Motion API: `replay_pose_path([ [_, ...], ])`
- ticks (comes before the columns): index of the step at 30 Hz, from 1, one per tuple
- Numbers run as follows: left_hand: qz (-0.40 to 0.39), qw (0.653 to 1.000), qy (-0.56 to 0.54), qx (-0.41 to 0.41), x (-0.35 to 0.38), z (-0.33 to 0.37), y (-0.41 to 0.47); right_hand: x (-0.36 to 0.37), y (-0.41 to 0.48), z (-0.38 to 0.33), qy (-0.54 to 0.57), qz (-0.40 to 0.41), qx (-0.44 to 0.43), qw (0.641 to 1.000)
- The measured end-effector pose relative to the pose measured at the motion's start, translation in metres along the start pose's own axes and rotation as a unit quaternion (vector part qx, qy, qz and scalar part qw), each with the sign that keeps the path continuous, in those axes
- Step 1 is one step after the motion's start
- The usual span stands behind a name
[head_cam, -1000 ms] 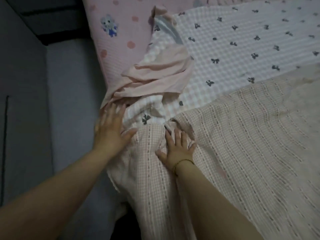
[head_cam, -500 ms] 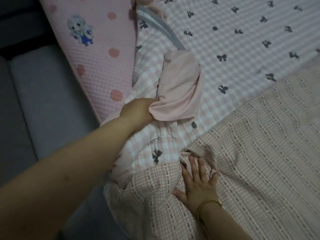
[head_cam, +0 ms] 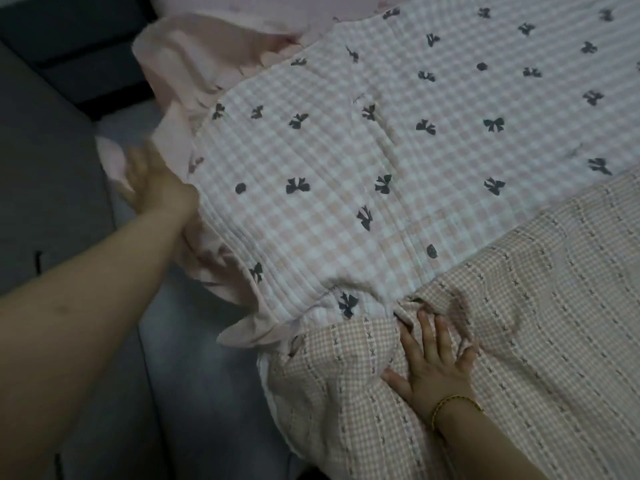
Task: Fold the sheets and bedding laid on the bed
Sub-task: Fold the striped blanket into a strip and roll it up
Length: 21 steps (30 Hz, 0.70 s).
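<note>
The left hand point(head_cam: 157, 183) is motion-blurred at the plain pink ruffled edge point(head_cam: 180, 64) of the pink-and-white checked quilt with dark bows point(head_cam: 346, 161); its grip cannot be told. Below the quilt, the right hand point(head_cam: 434, 362), wearing a gold bracelet point(head_cam: 450, 403), presses flat with fingers spread on the small-checked striped beige blanket point(head_cam: 536, 306), which overlaps the quilt's lower edge.

The scene is dim and flat, with no glare and no clear light source. The brightest patch is the checked blanket point(head_cam: 346, 161) up and to the right of the left hand point(head_cam: 152, 185); the floor point(head_cam: 52, 168) to that hand's left falls into dark grey. The left hand is smeared by motion blur, as is the pink ruffle point(head_cam: 173, 71) above it. The right hand point(head_cam: 433, 362) is sharper, with soft shadow in the folds at its fingertips. Fine grain softens everything.
</note>
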<state>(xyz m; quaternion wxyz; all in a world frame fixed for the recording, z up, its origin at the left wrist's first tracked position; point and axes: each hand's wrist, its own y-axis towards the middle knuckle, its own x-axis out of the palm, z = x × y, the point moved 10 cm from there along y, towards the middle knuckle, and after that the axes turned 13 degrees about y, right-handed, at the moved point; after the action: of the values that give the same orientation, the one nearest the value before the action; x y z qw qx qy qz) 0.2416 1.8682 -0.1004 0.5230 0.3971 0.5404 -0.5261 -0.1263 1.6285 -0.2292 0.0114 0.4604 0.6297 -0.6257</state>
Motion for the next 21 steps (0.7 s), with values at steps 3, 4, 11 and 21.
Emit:
replay_pose_path([
  [3, -0.13, 0.98, -0.082, 0.124, 0.072, 0.048, -0.079, 0.004, -0.003, 0.001, 0.003, -0.014, 0.012, 1.0],
  [4, -0.193, 0.965, -0.143, 0.104, 0.098, 0.049, -0.101, 0.003, -0.005, 0.0, 0.005, -0.025, 0.012, 1.0],
  [11, -0.327, 0.839, -0.407, -0.153, 0.162, 0.032, -0.153, 0.002, -0.004, 0.0, 0.005, -0.021, -0.005, 1.0],
  [21, 0.063, 0.977, 0.157, 0.129, 0.043, 0.004, -0.069, 0.001, -0.007, -0.003, -0.009, -0.037, 0.014, 0.999],
])
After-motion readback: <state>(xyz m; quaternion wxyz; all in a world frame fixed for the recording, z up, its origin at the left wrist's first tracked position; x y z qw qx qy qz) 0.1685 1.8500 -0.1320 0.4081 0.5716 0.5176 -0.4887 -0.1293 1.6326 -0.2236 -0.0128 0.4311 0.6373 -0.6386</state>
